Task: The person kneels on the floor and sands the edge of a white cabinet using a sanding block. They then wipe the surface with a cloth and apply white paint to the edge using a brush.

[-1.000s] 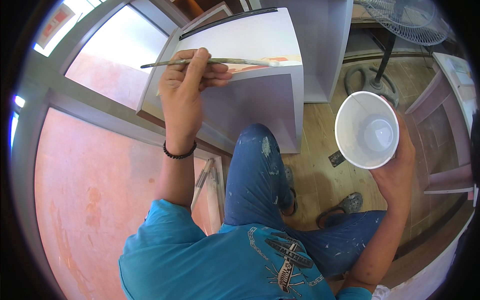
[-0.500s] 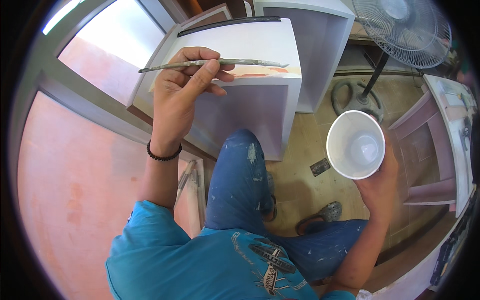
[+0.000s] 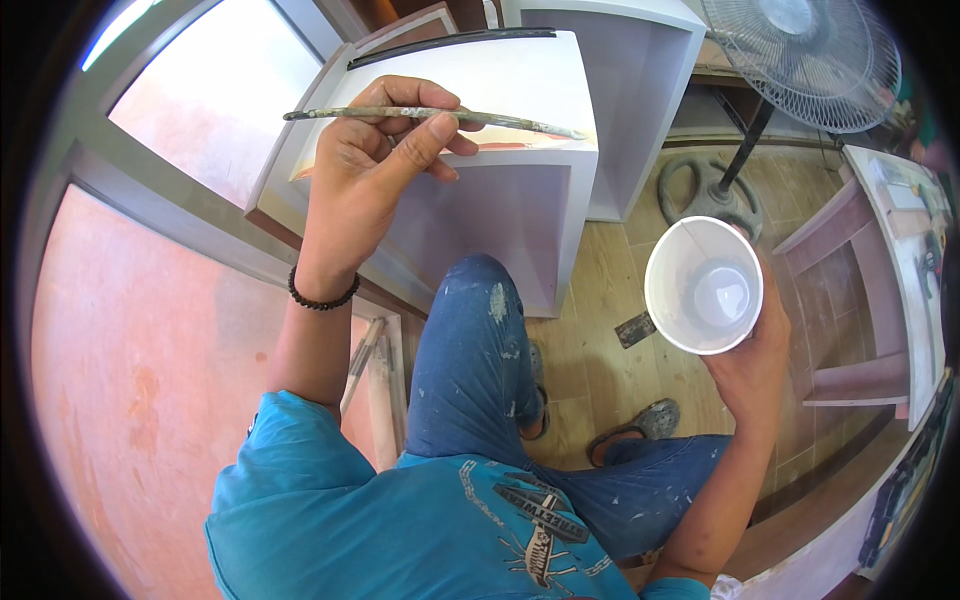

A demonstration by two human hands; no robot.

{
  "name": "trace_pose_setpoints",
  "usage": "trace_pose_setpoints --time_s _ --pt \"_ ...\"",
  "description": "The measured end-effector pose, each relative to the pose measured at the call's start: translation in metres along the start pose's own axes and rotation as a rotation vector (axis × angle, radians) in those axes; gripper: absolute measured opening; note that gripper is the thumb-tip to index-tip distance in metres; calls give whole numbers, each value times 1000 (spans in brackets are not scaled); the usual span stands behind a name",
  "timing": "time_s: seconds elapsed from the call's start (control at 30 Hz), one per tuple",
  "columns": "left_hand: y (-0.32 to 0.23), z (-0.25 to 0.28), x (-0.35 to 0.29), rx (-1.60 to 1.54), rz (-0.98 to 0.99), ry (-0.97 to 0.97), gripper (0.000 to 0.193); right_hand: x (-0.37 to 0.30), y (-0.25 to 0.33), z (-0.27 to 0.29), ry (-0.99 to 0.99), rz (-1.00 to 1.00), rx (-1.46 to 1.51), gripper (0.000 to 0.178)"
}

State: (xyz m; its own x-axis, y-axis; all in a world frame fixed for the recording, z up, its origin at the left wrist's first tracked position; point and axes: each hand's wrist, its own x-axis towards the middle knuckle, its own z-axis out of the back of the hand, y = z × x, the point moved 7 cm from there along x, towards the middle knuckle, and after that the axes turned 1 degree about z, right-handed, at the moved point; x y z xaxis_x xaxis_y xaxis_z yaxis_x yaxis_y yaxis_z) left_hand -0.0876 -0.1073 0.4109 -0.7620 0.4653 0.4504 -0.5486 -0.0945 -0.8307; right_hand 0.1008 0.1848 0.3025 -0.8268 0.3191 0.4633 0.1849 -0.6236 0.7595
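My left hand (image 3: pixel 385 165) pinches a thin, paint-stained paintbrush (image 3: pixel 325 113) by its handle. The brush lies nearly level, its pale tip pointing right and slightly down. That tip is at the front edge of a white cabinet's top (image 3: pixel 470 85), where a strip of yellowish and orange staining runs along the edge; whether it touches cannot be told. Lower right, my right hand (image 3: pixel 755 370) is wrapped round a white cup (image 3: pixel 703 286) from its far side. The cup tilts toward me, and a little whitish liquid seems to lie at its bottom.
A dark strip (image 3: pixel 450 46) lies along the back of the cabinet top. Another white cabinet (image 3: pixel 620 100) stands just behind. To the right are a pedestal fan (image 3: pixel 800 60) and a low white table (image 3: pixel 905 260) bearing tools. A small dark plate (image 3: pixel 635 330) lies on the wooden floor.
The brush has tipped, its handle end rising and its tip dropping slightly toward the cabinet's edge. My left hand has turned a little. The cup stays in my right hand.
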Motion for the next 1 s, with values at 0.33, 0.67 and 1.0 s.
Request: trace_pose_setpoints --time_s 0.33,0.67,1.0 --pt "0 3 -3 57 26 22 25 0 1 -2 9 30 -1 89" --pt "-13 49 -14 95 4 -122 27 1 7 -3 15 54 7 89" --pt "2 -3 2 -176 51 -174 21 -1 3 -2 42 56 -7 95"
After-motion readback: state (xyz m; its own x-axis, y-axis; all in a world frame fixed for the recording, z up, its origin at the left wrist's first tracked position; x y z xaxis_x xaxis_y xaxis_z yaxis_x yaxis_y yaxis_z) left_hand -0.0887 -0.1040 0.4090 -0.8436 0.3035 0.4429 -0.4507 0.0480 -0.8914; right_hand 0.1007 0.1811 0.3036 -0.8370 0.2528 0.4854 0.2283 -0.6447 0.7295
